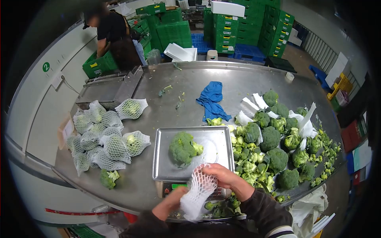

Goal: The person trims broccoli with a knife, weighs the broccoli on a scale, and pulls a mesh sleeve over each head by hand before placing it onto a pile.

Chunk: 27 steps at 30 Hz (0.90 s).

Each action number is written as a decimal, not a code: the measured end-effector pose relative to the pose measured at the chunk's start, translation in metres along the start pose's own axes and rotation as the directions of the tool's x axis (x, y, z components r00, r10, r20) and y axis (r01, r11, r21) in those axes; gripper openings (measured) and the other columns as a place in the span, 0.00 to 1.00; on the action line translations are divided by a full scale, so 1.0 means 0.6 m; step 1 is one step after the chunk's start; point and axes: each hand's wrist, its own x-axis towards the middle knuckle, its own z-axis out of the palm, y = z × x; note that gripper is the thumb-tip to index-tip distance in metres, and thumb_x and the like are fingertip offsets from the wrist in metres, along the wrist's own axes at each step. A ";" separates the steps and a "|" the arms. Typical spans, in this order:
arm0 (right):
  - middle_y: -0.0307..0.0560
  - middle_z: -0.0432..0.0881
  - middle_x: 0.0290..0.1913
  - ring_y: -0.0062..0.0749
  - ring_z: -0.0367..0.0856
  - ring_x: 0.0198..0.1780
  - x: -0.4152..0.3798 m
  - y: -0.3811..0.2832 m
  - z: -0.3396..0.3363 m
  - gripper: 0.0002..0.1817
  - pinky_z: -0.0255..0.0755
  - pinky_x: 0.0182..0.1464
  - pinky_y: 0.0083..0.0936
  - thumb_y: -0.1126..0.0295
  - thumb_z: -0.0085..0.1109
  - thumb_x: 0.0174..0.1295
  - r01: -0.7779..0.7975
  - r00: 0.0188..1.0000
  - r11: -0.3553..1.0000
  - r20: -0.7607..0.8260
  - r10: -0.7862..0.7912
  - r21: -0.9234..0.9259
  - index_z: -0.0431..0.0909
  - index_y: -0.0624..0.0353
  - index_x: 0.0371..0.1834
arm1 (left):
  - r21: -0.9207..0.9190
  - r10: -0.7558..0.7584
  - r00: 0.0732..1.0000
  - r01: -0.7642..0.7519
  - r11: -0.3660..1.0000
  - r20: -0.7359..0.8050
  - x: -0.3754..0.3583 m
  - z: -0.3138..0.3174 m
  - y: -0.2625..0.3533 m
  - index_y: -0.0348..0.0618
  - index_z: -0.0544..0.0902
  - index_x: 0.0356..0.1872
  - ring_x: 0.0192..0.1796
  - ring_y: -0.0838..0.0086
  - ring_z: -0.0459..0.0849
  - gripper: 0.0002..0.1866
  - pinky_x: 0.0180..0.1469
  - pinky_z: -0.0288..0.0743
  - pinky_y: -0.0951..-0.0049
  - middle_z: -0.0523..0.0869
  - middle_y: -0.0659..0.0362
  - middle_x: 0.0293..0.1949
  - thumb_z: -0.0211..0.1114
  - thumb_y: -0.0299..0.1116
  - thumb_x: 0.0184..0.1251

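A white foam net sleeve (198, 195) hangs in front of me, below the metal tray (156, 154). My right hand (223, 175) is closed on the sleeve's upper end, with some fingertips behind the mesh. Beside its lower left is my left hand (174, 199), smeared by motion, its fingers hidden behind the sleeve. Whether anything is inside the sleeve I cannot make out. On the tray lies a bare broccoli head (181, 148), its cut stem pointing right. Under the tray shows a scale (168, 189) with a green display.
Netted broccoli (115, 144) is heaped at left, near a loose broccoli piece (109, 178). Bare heads (271, 137), trimmed stems (250, 164) and white sleeves (306, 125) lie right. A blue cloth (212, 99) lies behind the tray. A person (119, 35) works beside green crates (173, 33).
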 end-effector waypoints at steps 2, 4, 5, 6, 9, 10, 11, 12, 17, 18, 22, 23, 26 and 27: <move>0.51 0.79 0.43 0.34 0.79 0.42 0.009 -0.043 0.016 0.19 0.72 0.47 0.27 0.64 0.52 0.61 0.087 0.988 0.826 -0.057 -0.142 -0.557 0.72 0.65 0.51 | 0.246 0.293 0.845 -0.199 0.949 -0.448 0.010 -0.005 0.054 0.38 0.81 0.31 0.20 0.81 0.78 0.04 0.17 0.68 0.82 0.83 0.59 0.24 0.62 0.28 0.59; 0.52 0.80 0.41 0.38 0.80 0.40 0.028 -0.063 0.029 0.21 0.73 0.45 0.28 0.65 0.54 0.58 0.092 0.959 0.365 -0.017 -0.284 -0.926 0.72 0.65 0.52 | 0.351 0.528 0.668 -0.396 0.849 -0.524 0.016 -0.018 0.100 0.39 0.79 0.36 0.17 0.84 0.75 0.06 0.13 0.62 0.84 0.82 0.60 0.24 0.60 0.28 0.61; 0.56 0.78 0.42 0.45 0.78 0.42 0.048 -0.061 0.035 0.22 0.72 0.47 0.31 0.65 0.54 0.57 0.121 0.870 0.305 -0.046 -0.490 -0.945 0.71 0.65 0.52 | 0.392 0.610 0.578 -0.468 0.792 -0.543 0.013 -0.005 0.130 0.39 0.78 0.39 0.17 0.84 0.75 0.07 0.13 0.61 0.84 0.82 0.60 0.24 0.59 0.29 0.63; 0.60 0.76 0.43 0.52 0.76 0.45 0.070 -0.058 0.037 0.23 0.70 0.48 0.33 0.64 0.55 0.55 0.138 0.737 0.238 -0.061 -0.673 -0.961 0.70 0.65 0.52 | 0.391 0.611 0.577 -0.470 0.791 -0.542 0.025 -0.017 0.138 0.39 0.78 0.39 0.17 0.84 0.75 0.07 0.13 0.61 0.84 0.82 0.60 0.24 0.59 0.29 0.63; 0.60 0.74 0.46 0.55 0.75 0.46 0.151 -0.038 0.008 0.21 0.69 0.49 0.38 0.64 0.53 0.57 0.012 0.625 0.239 -0.179 -0.760 -0.971 0.71 0.64 0.52 | 0.249 0.494 0.625 -0.440 0.863 -0.605 0.095 -0.079 0.129 0.38 0.76 0.44 0.23 0.81 0.78 0.11 0.19 0.69 0.80 0.82 0.61 0.27 0.55 0.34 0.66; 0.60 0.74 0.46 0.55 0.75 0.46 0.150 -0.036 0.009 0.21 0.69 0.49 0.38 0.64 0.53 0.57 0.013 0.622 0.237 -0.178 -0.762 -0.971 0.71 0.64 0.52 | 0.151 0.461 0.623 -0.484 0.862 -0.632 0.120 -0.083 0.122 0.38 0.75 0.46 0.28 0.78 0.79 0.13 0.26 0.73 0.78 0.81 0.60 0.30 0.52 0.35 0.68; 0.60 0.74 0.46 0.55 0.74 0.47 0.148 -0.032 0.009 0.19 0.68 0.50 0.38 0.67 0.52 0.56 0.107 0.621 0.274 -0.151 -0.769 -0.956 0.72 0.64 0.50 | 0.053 0.427 0.625 -0.525 0.850 -0.654 0.137 -0.089 0.115 0.37 0.75 0.47 0.33 0.75 0.81 0.15 0.33 0.76 0.75 0.81 0.60 0.33 0.50 0.37 0.69; 0.60 0.73 0.46 0.55 0.73 0.48 0.144 -0.030 0.007 0.18 0.67 0.51 0.38 0.69 0.51 0.56 0.197 0.618 0.310 -0.128 -0.775 -0.930 0.73 0.64 0.49 | 0.053 0.426 0.629 -0.522 0.852 -0.650 0.132 -0.078 0.118 0.37 0.75 0.47 0.33 0.75 0.81 0.15 0.33 0.76 0.75 0.81 0.60 0.33 0.50 0.37 0.69; 0.56 0.74 0.40 0.48 0.76 0.41 -0.011 -0.051 0.089 0.15 0.71 0.42 0.33 0.65 0.49 0.61 0.389 0.641 0.299 0.023 -0.767 -0.871 0.73 0.65 0.45 | -0.027 0.670 0.635 -0.733 0.680 -0.385 0.035 0.028 0.125 0.35 0.71 0.52 0.44 0.67 0.81 0.27 0.49 0.76 0.68 0.81 0.52 0.43 0.46 0.52 0.69; 0.52 0.75 0.36 0.42 0.76 0.36 -0.030 -0.050 0.097 0.14 0.71 0.37 0.29 0.65 0.48 0.62 0.405 0.667 0.299 0.055 -0.743 -0.864 0.74 0.65 0.42 | -0.092 0.682 0.660 -0.736 0.670 -0.316 0.012 0.072 0.143 0.36 0.71 0.54 0.44 0.67 0.81 0.29 0.49 0.76 0.67 0.81 0.52 0.43 0.45 0.54 0.69; 0.41 0.79 0.30 0.25 0.77 0.31 -0.066 -0.041 0.075 0.12 0.69 0.35 0.18 0.67 0.47 0.64 0.060 0.936 0.842 -0.264 -0.234 -0.536 0.77 0.65 0.38 | -0.428 0.276 0.957 -0.288 0.857 -0.093 -0.021 0.125 0.126 0.36 0.70 0.56 0.46 0.65 0.81 0.31 0.52 0.74 0.66 0.81 0.51 0.45 0.41 0.56 0.69; 0.41 0.81 0.32 0.21 0.77 0.32 -0.077 -0.054 0.065 0.15 0.71 0.33 0.17 0.64 0.46 0.65 -0.081 0.968 0.925 -0.249 -0.015 -0.372 0.79 0.64 0.41 | -0.377 0.204 0.955 -0.274 0.885 -0.214 -0.020 0.129 0.111 0.36 0.71 0.55 0.48 0.64 0.80 0.33 0.54 0.73 0.65 0.80 0.51 0.47 0.41 0.58 0.68; 0.51 0.81 0.45 0.28 0.81 0.41 -0.084 -0.008 0.022 0.22 0.77 0.42 0.24 0.61 0.42 0.67 -0.035 0.989 0.991 -0.135 0.053 0.133 0.69 0.67 0.58 | -0.575 0.053 0.987 -0.132 0.808 -0.151 0.006 0.099 0.074 0.35 0.75 0.51 0.50 0.61 0.80 0.32 0.57 0.72 0.64 0.81 0.49 0.46 0.44 0.58 0.66; 0.56 0.78 0.50 0.32 0.81 0.45 -0.091 -0.005 0.026 0.24 0.77 0.48 0.27 0.61 0.41 0.68 0.074 0.995 0.933 -0.086 -0.047 0.352 0.64 0.70 0.60 | -0.617 0.053 0.997 -0.077 0.783 -0.057 0.012 0.103 0.079 0.36 0.75 0.51 0.50 0.62 0.80 0.29 0.55 0.73 0.64 0.81 0.50 0.47 0.43 0.54 0.68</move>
